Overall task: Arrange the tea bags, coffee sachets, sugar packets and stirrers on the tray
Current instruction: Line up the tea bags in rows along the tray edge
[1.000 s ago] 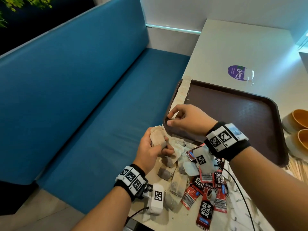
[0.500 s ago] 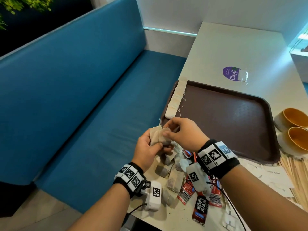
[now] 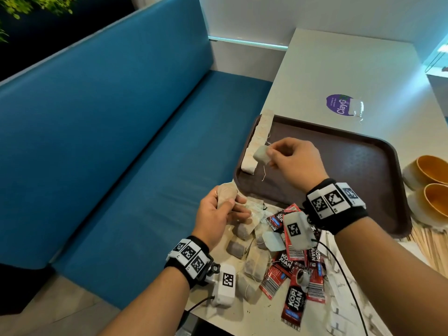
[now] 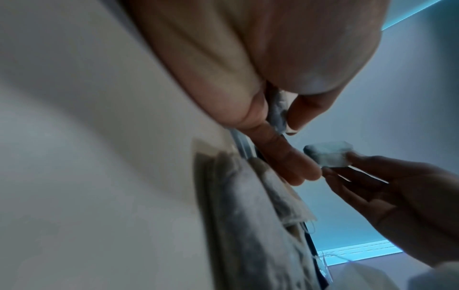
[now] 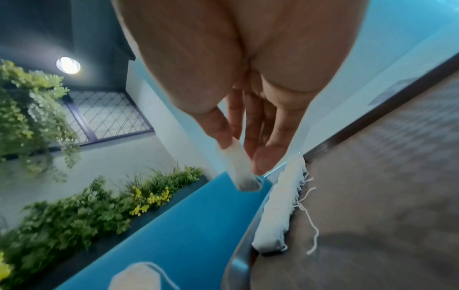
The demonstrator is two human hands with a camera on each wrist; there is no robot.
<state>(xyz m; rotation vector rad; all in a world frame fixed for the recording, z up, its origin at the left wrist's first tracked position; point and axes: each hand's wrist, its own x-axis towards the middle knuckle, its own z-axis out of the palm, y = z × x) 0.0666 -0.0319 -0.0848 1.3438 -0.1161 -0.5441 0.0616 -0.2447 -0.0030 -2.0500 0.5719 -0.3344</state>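
A brown tray (image 3: 339,166) lies on the white table, with a row of tea bags (image 3: 258,141) lined along its left rim, also seen as a row of tea bags (image 5: 280,206) in the right wrist view. My right hand (image 3: 293,161) pinches one tea bag (image 3: 261,155) above the near end of that row, its string dangling; the same tea bag (image 5: 238,166) sits between thumb and fingers. My left hand (image 3: 218,212) grips a small bunch of tea bags (image 3: 226,195) at the table's left edge, just off the tray's near corner. Loose tea bags (image 3: 252,260) and red coffee sachets (image 3: 295,294) lie below my hands.
Two orange-lined bowls (image 3: 431,185) stand right of the tray, with wooden stirrers (image 3: 431,248) beside them and white packets (image 3: 339,287) near my right forearm. A purple sticker (image 3: 339,104) marks the table beyond the tray. A blue bench (image 3: 121,154) runs along the left.
My right hand took a tea bag from the bunch in my left hand and carried it up and forward to the near end of the row on the tray. The left hand stayed put.
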